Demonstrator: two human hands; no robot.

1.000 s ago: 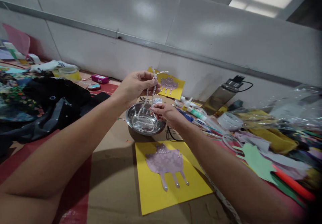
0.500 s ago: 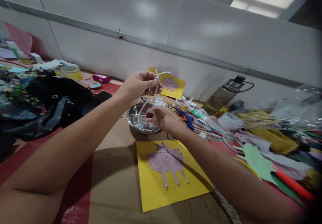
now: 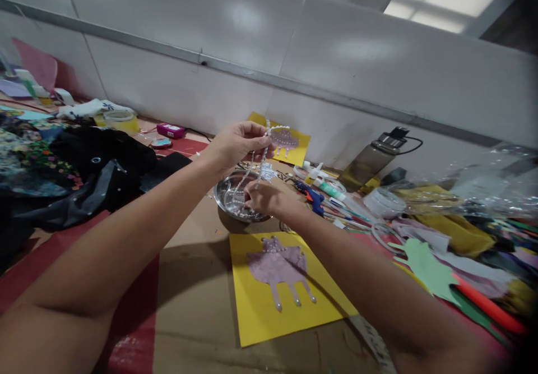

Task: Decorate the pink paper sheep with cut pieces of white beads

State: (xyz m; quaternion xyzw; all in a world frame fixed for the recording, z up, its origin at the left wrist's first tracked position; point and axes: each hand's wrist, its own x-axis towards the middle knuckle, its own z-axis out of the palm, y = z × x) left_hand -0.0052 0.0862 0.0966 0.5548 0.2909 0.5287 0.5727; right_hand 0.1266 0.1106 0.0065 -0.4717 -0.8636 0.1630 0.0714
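My left hand (image 3: pixel 247 145) pinches a string of pearl beads (image 3: pixel 253 172) above a metal bowl (image 3: pixel 221 203). A short end of the string sticks up and to the right past the fingertips, and the lower part hangs down toward the bowl. Over the bowl's right side is my right hand (image 3: pixel 264 199), its fingers closed; what they grip is hidden. More beads lie in the bowl. In front of it lies a yellow card (image 3: pixel 302 326) bearing a pink cut-out shape (image 3: pixel 275 267) with beads on its top and on its leg tips.
A second yellow card (image 3: pixel 300 152) leans behind my left hand. To the right are a blue glue gun (image 3: pixel 313 197), a water bottle (image 3: pixel 374 158), a roll of clear tape (image 3: pixel 383 201) and a green cut-out (image 3: pixel 428 267). Dark fabric (image 3: pixel 101 155) is heaped at left.
Both hands stay over the bowl in nearly the same pose. The left hand and the bead string appear slightly farther right, along with a small shift of the view.
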